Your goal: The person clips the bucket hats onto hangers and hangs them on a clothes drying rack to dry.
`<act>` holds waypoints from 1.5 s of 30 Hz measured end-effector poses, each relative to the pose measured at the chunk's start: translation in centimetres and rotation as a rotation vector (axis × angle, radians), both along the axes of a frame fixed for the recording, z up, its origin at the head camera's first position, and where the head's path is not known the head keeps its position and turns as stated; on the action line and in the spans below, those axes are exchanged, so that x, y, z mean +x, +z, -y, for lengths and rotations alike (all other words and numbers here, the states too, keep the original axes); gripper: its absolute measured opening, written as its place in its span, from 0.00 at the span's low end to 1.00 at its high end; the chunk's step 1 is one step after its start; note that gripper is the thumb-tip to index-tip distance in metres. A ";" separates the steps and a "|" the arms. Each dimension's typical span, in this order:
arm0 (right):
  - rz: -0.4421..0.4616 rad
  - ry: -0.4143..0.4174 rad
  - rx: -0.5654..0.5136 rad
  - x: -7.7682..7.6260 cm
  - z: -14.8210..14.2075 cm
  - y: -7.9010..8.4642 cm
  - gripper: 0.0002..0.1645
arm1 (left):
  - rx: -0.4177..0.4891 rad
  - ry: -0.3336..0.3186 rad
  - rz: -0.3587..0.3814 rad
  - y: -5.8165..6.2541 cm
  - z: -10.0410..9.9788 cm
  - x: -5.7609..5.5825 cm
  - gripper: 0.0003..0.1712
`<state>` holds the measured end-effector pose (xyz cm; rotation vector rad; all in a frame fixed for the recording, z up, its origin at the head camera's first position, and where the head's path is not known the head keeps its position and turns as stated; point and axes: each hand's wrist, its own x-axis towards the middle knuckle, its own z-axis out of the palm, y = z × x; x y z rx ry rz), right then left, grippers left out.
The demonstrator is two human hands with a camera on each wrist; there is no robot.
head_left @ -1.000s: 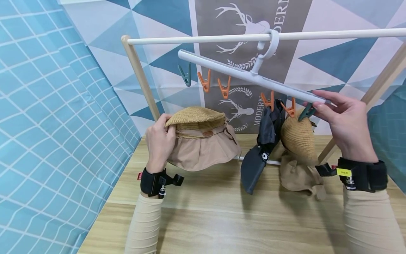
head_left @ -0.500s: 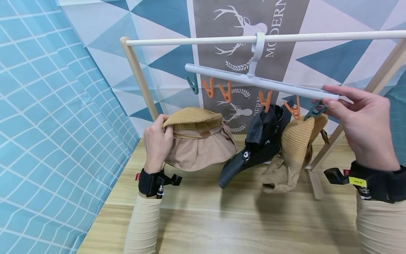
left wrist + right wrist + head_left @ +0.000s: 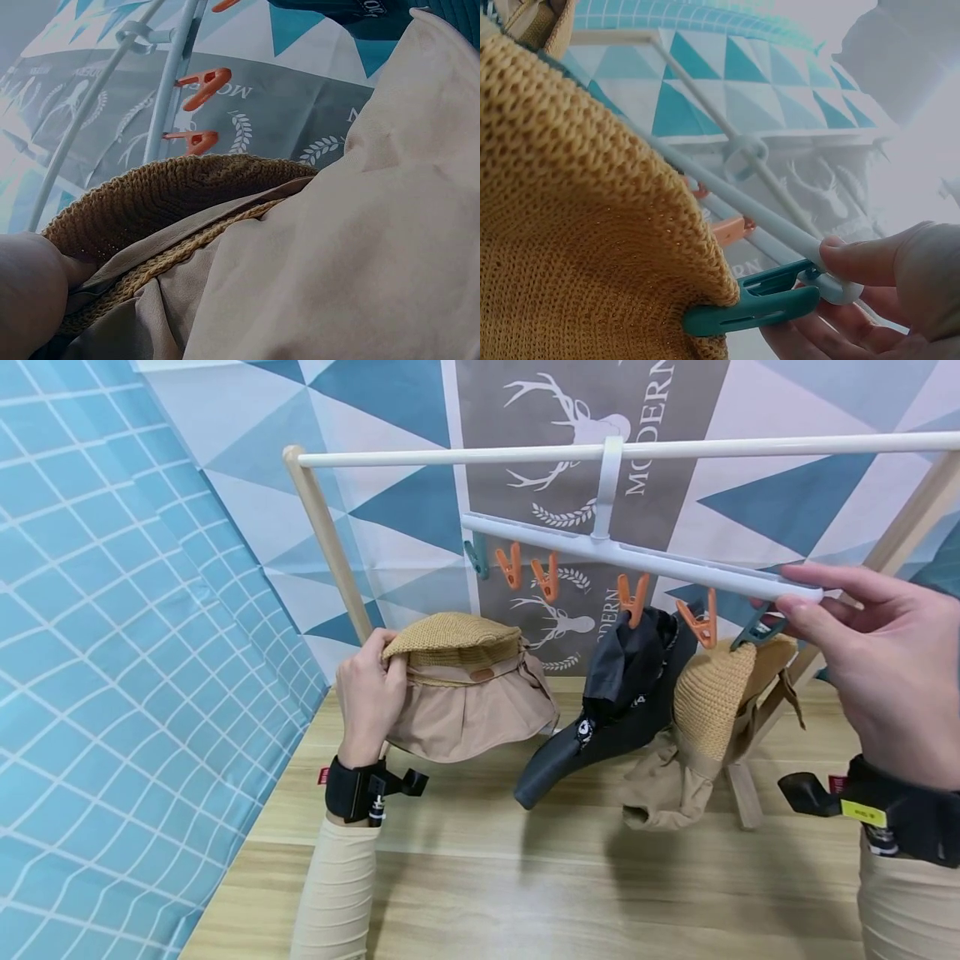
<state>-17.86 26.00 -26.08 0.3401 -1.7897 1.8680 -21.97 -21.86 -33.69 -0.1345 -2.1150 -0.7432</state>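
My left hand [image 3: 369,693] grips the edge of a sun hat [image 3: 472,702] with a straw crown and beige cloth brim, held up at the left. My right hand [image 3: 892,652] pinches the right end of a white clip hanger [image 3: 645,558], hooked on the rack's rail and tilted down to the right. From its right half hang a dark cap [image 3: 622,693], under an orange clip [image 3: 633,600], and a second straw-and-cloth hat [image 3: 708,702]. In the right wrist view a green clip [image 3: 757,304] bites that hat's straw edge, beside my fingers.
A white rail [image 3: 450,456] on wooden posts [image 3: 330,543] spans above the wooden table [image 3: 450,877]. Two orange clips [image 3: 546,577] and a green clip [image 3: 476,557] dangle with nothing in them on the hanger's left half. A blue checked cloth [image 3: 127,652] covers the left side.
My right hand has moved right and slightly down with the hanger's end, turning and shifting the hanger rightward. The hung cap and hat have swung round. My left hand stays nearly still with its hat.
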 end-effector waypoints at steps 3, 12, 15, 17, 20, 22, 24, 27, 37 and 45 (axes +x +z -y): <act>-0.019 -0.036 0.015 0.5 0.2 0.0 0.21 | 0.002 -0.005 0.000 0.0 0.0 0.0 0.14; -0.096 -0.002 -0.083 2.5 0.9 -0.5 0.19 | 0.009 -0.007 0.003 0.1 0.1 -0.1 0.14; -0.134 -0.001 -0.143 3.0 1.1 -0.6 0.19 | 0.005 -0.002 -0.002 0.1 0.1 -0.1 0.14; -0.188 0.005 -0.136 3.1 1.0 -0.8 0.20 | 0.004 0.000 -0.003 0.1 0.1 0.0 0.14; -0.287 0.020 -0.089 3.2 0.6 -1.2 0.21 | 0.006 -0.002 0.003 0.1 0.2 0.1 0.14; -0.332 0.028 -0.065 3.2 0.1 -1.6 0.22 | 0.010 -0.005 0.008 0.2 0.2 0.2 0.14; -0.339 0.006 -0.042 3.3 -0.2 -1.8 0.22 | 0.013 -0.009 0.011 0.2 0.3 0.2 0.15; -0.331 -0.019 -0.014 3.4 -0.6 -2.1 0.22 | 0.012 -0.009 0.008 0.3 0.3 0.3 0.15; -0.285 0.069 -0.107 4.5 1.1 -2.0 0.21 | 0.014 -0.006 0.005 0.3 0.5 0.3 0.14; -0.083 -0.094 -0.002 6.1 3.0 -1.7 0.18 | 0.014 0.009 0.009 0.3 0.7 0.3 0.14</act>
